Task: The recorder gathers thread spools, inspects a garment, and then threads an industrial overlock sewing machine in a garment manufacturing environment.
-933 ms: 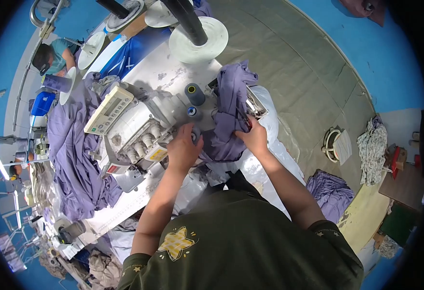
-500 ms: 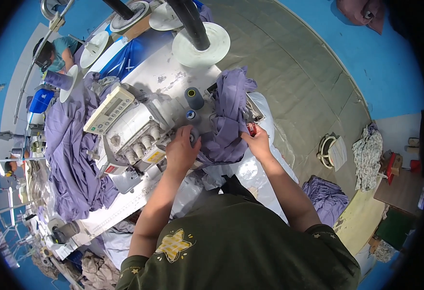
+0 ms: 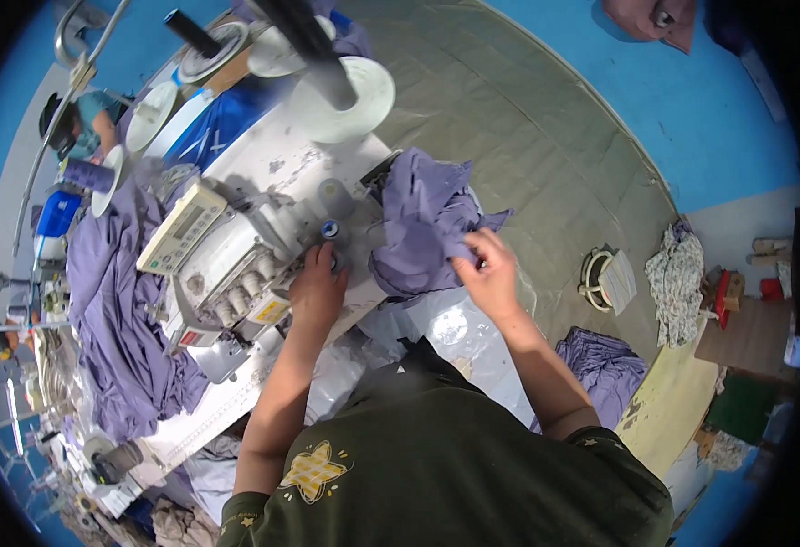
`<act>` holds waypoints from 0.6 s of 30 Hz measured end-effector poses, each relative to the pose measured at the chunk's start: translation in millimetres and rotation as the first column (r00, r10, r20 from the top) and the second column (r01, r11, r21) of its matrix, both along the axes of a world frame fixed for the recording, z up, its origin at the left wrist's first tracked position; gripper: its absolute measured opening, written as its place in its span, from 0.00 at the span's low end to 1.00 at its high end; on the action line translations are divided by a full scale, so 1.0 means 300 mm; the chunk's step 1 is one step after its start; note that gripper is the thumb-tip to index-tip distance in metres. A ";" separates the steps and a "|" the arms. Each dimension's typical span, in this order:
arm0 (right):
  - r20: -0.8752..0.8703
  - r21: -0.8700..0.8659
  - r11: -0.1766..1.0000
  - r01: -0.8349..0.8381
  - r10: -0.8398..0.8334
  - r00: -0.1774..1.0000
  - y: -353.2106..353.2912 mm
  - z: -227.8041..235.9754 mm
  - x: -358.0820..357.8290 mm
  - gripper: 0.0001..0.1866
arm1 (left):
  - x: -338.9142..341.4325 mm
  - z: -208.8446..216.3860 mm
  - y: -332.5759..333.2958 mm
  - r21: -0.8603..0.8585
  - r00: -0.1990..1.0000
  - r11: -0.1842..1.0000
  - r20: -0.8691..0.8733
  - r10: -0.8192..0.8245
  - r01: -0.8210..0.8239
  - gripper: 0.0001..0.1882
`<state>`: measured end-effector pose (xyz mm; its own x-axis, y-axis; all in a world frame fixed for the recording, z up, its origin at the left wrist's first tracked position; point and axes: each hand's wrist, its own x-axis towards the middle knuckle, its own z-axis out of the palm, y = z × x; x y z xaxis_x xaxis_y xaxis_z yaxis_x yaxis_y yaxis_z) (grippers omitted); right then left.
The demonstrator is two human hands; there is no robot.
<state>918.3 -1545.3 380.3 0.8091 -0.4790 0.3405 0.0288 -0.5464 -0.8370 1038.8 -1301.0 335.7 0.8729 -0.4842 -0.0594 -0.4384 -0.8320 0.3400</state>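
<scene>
My left hand (image 3: 316, 290) is curled around a small dark thread spool (image 3: 338, 262), which its fingers partly cover. Just beyond that spool stand a blue-topped spool (image 3: 331, 231) and a grey thread cone (image 3: 334, 196). My right hand (image 3: 491, 278) is bent at the right side of a bunched purple cloth (image 3: 423, 223), thumb and forefinger closed at its edge. Motion blurs these fingertips a little, and no tool shows in them. To the left of my left hand is a white sewing machine (image 3: 236, 264) with a control panel (image 3: 183, 228).
More purple cloth (image 3: 113, 301) drapes over the white table (image 3: 195, 428) at left. White discs (image 3: 373, 100) on black posts stand at the far side. A round-framed stool (image 3: 605, 281) and a folded purple pile (image 3: 600, 369) lie right. Another person (image 3: 86, 123) works at far left.
The red-handled snips in my right hand no longer show. The purple cloth has been reshaped, with a corner now sticking out to the right. The view has shifted, so most things sit further left.
</scene>
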 end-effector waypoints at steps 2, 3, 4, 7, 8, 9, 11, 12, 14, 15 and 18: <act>0.005 -0.029 1.000 -0.010 0.010 1.000 0.017 0.021 -0.019 0.13 | -0.011 0.024 -0.008 0.033 1.000 0.999 -0.003 0.009 -0.009 0.29; 0.040 -0.129 0.991 -0.044 0.050 0.998 0.026 0.035 -0.023 0.14 | -0.029 0.037 -0.014 0.002 0.999 1.000 0.041 0.018 -0.018 0.33; 0.067 -0.225 0.971 -0.076 0.093 0.993 0.038 0.042 -0.028 0.14 | -0.048 0.086 -0.026 0.002 0.999 1.000 0.038 -0.002 0.002 0.33; 0.134 -0.219 0.971 -0.100 0.132 0.982 0.082 0.046 -0.037 0.16 | -0.103 0.218 -0.062 -0.143 0.948 0.957 0.235 -0.215 0.252 0.42; 0.134 -0.213 0.973 -0.094 0.124 0.983 0.099 0.049 -0.042 0.16 | -0.127 0.234 -0.081 -0.320 0.955 0.900 0.128 -0.268 0.296 0.45; 0.144 -0.215 0.968 -0.129 0.162 0.976 0.116 0.054 -0.048 0.17 | -0.147 0.239 -0.096 -0.490 0.942 0.817 0.028 -0.335 0.305 0.48; 0.189 -0.225 0.950 -0.217 0.261 0.947 0.168 0.094 -0.043 0.19 | -0.146 0.179 -0.098 -0.627 0.924 0.749 -0.119 -0.363 0.214 0.47; 0.197 -0.219 0.951 -0.219 0.263 0.944 0.194 0.117 -0.037 0.19 | -0.143 0.145 -0.098 -0.744 0.875 0.662 -0.256 -0.411 0.093 0.47; 0.196 -0.236 0.928 -0.288 0.336 0.921 0.219 0.141 -0.030 0.16 | -0.153 0.183 -0.142 -0.833 0.824 0.547 -0.368 -0.430 -0.086 0.43; 0.164 -0.226 0.918 -0.327 0.366 0.916 0.224 0.141 -0.027 0.19 | -0.153 0.166 -0.137 -0.830 0.796 0.516 -0.453 -0.401 -0.212 0.41; 0.118 -0.194 0.903 -0.383 0.409 0.905 0.243 0.187 -0.033 0.20 | -0.126 0.112 -0.084 -0.831 0.872 0.535 -0.369 -0.322 -0.154 0.32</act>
